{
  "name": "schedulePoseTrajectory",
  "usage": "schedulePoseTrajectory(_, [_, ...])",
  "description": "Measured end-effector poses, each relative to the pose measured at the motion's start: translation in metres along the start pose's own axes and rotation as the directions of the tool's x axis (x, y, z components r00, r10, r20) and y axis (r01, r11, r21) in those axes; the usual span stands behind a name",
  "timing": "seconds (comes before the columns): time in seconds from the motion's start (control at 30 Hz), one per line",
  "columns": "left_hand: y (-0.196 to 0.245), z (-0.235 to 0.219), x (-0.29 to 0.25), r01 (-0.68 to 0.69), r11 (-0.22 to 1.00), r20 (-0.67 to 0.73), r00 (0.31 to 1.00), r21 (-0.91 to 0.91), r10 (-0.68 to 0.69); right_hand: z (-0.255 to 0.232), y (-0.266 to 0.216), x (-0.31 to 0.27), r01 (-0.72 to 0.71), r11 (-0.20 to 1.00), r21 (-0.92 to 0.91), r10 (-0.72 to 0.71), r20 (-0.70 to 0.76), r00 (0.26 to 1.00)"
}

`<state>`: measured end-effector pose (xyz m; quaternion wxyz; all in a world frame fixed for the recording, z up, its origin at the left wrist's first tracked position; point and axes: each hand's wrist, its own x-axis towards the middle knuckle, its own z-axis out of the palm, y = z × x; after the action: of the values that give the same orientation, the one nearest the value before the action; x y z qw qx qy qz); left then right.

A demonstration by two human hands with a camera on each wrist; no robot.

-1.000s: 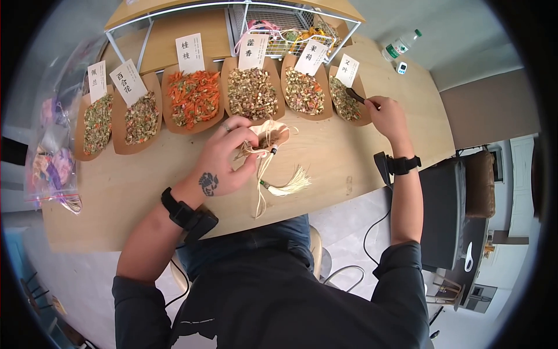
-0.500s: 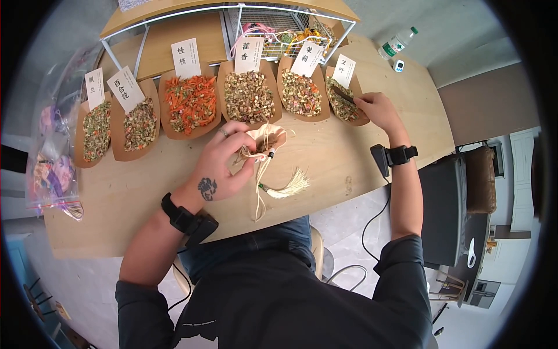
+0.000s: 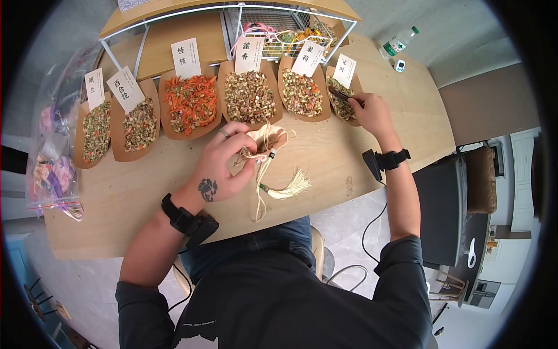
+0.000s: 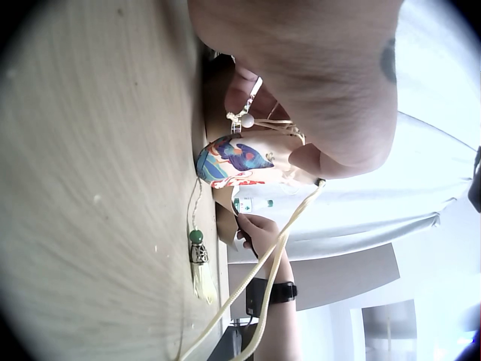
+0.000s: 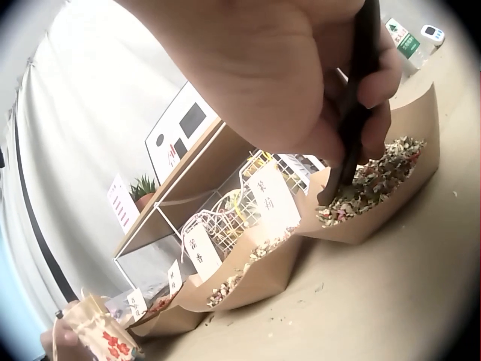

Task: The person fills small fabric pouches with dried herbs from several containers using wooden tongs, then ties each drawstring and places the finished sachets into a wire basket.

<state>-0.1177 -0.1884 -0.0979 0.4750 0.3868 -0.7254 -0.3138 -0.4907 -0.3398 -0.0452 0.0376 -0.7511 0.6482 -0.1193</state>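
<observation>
My left hand holds a small cream drawstring pouch at its mouth, fingers and thumb on the rim. The pouch mouth faces up and brown material shows inside. In the left wrist view, the pouch bears a blue and red pattern. Its pale tassel lies on the table with a green bead at the top. My right hand grips a dark scoop, whose tip is down in the dried herbs of the rightmost brown paper tray.
More brown paper trays of dried herbs, such as one with orange pieces, stand in a row with white label cards. Behind them is a white-framed shelf with a wire basket. A water bottle is far right, a plastic bag far left.
My right hand has moved left and the scoop lies further over the herbs in the rightmost tray. The left hand keeps its hold on the pouch.
</observation>
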Motion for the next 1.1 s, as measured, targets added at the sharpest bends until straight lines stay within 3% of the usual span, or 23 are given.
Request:
schedulePoseTrajectory(0.3, [0.001, 0.000, 0.000, 0.043, 0.999, 0.013, 0.999, -0.002, -0.043, 0.010, 0.007, -0.003, 0.026, 0.999, -0.029, -0.028, -0.081, 0.996])
schedulePoseTrajectory(0.6, [0.002, 0.000, 0.000, -0.009, 1.000, -0.016, 1.000, 0.006, 0.009, -0.014, 0.006, -0.009, -0.043, 0.994, 0.096, 0.051, -0.082, 0.995])
schedulePoseTrajectory(0.7, [0.002, -0.001, -0.001, 0.027, 0.999, 0.001, 1.000, -0.020, -0.027, -0.014, 0.011, -0.012, -0.012, 0.999, 0.044, 0.017, -0.113, 0.993])
schedulePoseTrajectory(1.0, [0.004, -0.002, -0.001, 0.007, 1.000, -0.006, 1.000, -0.008, -0.007, -0.020, 0.006, -0.020, 0.003, 0.994, 0.108, 0.012, -0.132, 0.991])
schedulePoseTrajectory(1.1, [0.005, -0.003, -0.001, 0.022, 1.000, -0.002, 1.000, -0.018, -0.022, -0.029, -0.005, -0.026, 0.067, 0.982, 0.178, -0.036, -0.173, 0.984])
